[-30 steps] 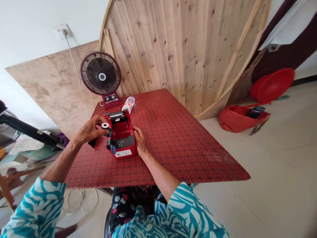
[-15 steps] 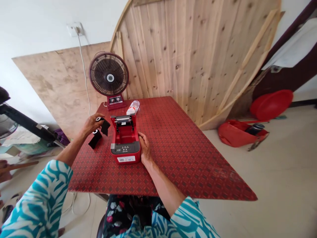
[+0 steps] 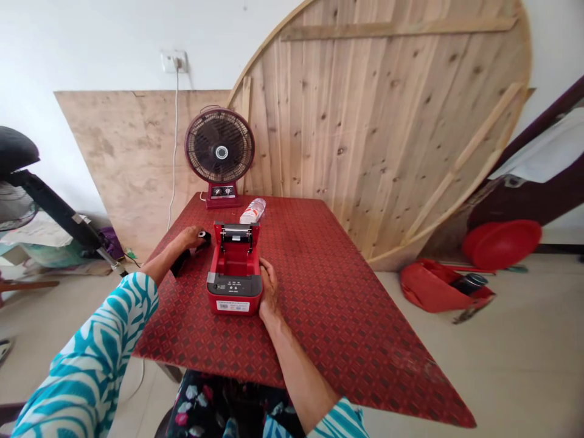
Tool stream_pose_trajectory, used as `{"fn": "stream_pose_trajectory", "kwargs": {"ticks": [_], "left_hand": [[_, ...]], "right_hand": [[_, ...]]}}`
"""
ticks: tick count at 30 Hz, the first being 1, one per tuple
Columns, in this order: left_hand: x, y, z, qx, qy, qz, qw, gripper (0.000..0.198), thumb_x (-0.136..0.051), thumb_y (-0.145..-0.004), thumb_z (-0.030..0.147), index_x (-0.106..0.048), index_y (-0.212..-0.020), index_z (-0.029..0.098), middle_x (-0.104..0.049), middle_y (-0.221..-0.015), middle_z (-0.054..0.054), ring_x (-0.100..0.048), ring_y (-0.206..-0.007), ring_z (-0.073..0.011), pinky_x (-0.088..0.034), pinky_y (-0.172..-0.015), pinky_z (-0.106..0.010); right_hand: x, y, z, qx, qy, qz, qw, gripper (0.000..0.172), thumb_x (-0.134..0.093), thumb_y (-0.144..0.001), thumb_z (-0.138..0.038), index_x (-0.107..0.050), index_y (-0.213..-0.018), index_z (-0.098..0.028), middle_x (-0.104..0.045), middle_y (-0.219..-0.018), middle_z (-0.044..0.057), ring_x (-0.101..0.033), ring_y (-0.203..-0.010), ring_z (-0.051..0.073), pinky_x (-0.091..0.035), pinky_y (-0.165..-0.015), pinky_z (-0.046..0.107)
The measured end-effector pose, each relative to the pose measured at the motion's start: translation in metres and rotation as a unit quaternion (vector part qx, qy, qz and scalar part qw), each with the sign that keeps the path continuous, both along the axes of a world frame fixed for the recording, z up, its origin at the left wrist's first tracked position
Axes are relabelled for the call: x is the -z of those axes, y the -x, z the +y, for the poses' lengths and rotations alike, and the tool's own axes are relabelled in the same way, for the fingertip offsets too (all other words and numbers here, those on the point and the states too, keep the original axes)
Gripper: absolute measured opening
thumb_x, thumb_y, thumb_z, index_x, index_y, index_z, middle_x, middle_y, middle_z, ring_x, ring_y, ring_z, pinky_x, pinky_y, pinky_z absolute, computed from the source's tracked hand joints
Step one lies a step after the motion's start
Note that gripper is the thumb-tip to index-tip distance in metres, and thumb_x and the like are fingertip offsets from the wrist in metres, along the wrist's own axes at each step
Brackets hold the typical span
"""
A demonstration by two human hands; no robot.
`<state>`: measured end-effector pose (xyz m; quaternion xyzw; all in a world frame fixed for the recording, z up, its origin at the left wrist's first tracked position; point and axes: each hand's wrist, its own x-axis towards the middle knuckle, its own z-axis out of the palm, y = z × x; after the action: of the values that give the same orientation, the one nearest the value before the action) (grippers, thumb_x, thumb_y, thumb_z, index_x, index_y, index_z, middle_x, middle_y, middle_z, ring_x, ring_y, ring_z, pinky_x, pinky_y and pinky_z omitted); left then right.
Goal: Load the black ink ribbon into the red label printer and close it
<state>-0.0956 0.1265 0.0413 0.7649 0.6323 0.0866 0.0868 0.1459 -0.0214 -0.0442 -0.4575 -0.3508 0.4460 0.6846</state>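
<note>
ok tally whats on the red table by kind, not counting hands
red table
label printer: 1
black ribbon: 1
desk fan: 1
plastic water bottle: 1
total: 4

Your sleeve (image 3: 91, 347) at lower left is teal and white in wavy zebra stripes, and the black cloth (image 3: 201, 404) at bottom centre carries pink and white flowers. The tabletop (image 3: 347, 316) across the middle of the frame is red with a dark diamond lattice. The label printer (image 3: 235, 261) on it is red with a dark grey panel. The pine boards (image 3: 378, 121) at upper right are pale with brown knots.
</note>
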Motion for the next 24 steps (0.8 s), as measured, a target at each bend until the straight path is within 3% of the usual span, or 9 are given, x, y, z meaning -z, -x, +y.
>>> {"fn": "stream_pose_trajectory", "kwargs": {"ticks": [4,8,13,14,15,18,21,24], "left_hand": [[0.006,0.001,0.003,-0.023,-0.002,-0.036,0.999,0.031,-0.065,-0.071,0.019,-0.071,-0.101,0.019,-0.075,-0.096,-0.009,-0.068,-0.100,-0.0284,-0.051,-0.084,-0.031],[-0.003,0.006,0.003,-0.018,0.000,-0.109,0.994,0.040,-0.072,-0.066,0.023,-0.070,-0.105,0.018,-0.075,-0.097,-0.010,-0.069,-0.099,-0.0296,-0.052,-0.086,-0.034],[-0.012,0.044,-0.016,-0.023,-0.038,-0.235,0.971,0.052,-0.059,-0.079,0.039,-0.059,-0.125,0.015,-0.069,-0.122,-0.012,-0.065,-0.111,-0.0246,-0.052,-0.093,-0.034],[-0.010,0.055,-0.024,-0.029,-0.042,-0.267,0.962,0.053,-0.056,-0.080,0.042,-0.058,-0.125,0.014,-0.068,-0.124,-0.013,-0.065,-0.112,-0.0243,-0.052,-0.094,-0.036],[-0.006,0.066,-0.032,-0.040,-0.038,-0.355,0.933,0.054,-0.060,-0.076,0.044,-0.060,-0.121,0.013,-0.069,-0.121,-0.014,-0.066,-0.109,-0.0258,-0.052,-0.094,-0.039],[0.011,0.086,-0.058,-0.063,0.030,-0.476,0.876,0.060,-0.076,-0.056,0.043,-0.064,-0.109,0.016,-0.072,-0.114,-0.014,-0.065,-0.110,-0.0309,-0.052,-0.094,-0.045],[0.026,0.083,-0.074,-0.054,0.060,-0.498,0.864,0.064,-0.081,-0.051,0.042,-0.063,-0.109,0.019,-0.071,-0.118,-0.012,-0.063,-0.115,-0.0311,-0.051,-0.096,-0.044],[0.034,0.068,-0.077,-0.047,0.025,-0.484,0.873,0.058,-0.080,-0.051,0.048,-0.065,-0.099,0.019,-0.073,-0.110,-0.010,-0.064,-0.111,-0.0303,-0.050,-0.097,-0.042]], "right_hand": [[0.000,-0.001,0.000,-0.002,0.001,-0.003,1.000,0.040,-0.057,-0.080,-0.048,-0.067,-0.110,-0.024,-0.072,-0.112,0.004,-0.061,-0.112,0.023,-0.048,-0.091,0.036],[0.001,-0.001,0.000,-0.010,-0.004,-0.004,1.000,0.041,-0.056,-0.081,-0.050,-0.067,-0.111,-0.024,-0.073,-0.107,0.003,-0.063,-0.107,0.022,-0.049,-0.088,0.035],[-0.001,-0.001,0.000,-0.009,0.001,0.003,1.000,0.040,-0.057,-0.080,-0.048,-0.067,-0.109,-0.023,-0.072,-0.111,0.004,-0.063,-0.107,0.022,-0.048,-0.090,0.036],[-0.001,-0.001,0.000,-0.006,0.000,0.002,1.000,0.040,-0.057,-0.079,-0.048,-0.068,-0.109,-0.023,-0.072,-0.111,0.003,-0.062,-0.108,0.022,-0.048,-0.091,0.036],[-0.001,-0.001,0.000,-0.003,-0.003,0.001,1.000,0.039,-0.057,-0.079,-0.047,-0.068,-0.108,-0.024,-0.072,-0.111,0.003,-0.062,-0.109,0.022,-0.047,-0.091,0.036],[0.001,-0.001,0.002,0.001,-0.005,0.001,1.000,0.039,-0.058,-0.079,-0.048,-0.068,-0.108,-0.024,-0.073,-0.109,0.003,-0.062,-0.108,0.022,-0.048,-0.090,0.035],[0.003,0.000,0.004,-0.002,0.003,0.003,1.000,0.041,-0.057,-0.080,-0.049,-0.067,-0.109,-0.024,-0.074,-0.106,0.003,-0.063,-0.104,0.022,-0.048,-0.087,0.035],[0.003,0.000,0.003,-0.006,0.009,0.008,1.000,0.042,-0.056,-0.079,-0.050,-0.066,-0.111,-0.024,-0.073,-0.106,0.003,-0.064,-0.100,0.021,-0.049,-0.086,0.035]]}}
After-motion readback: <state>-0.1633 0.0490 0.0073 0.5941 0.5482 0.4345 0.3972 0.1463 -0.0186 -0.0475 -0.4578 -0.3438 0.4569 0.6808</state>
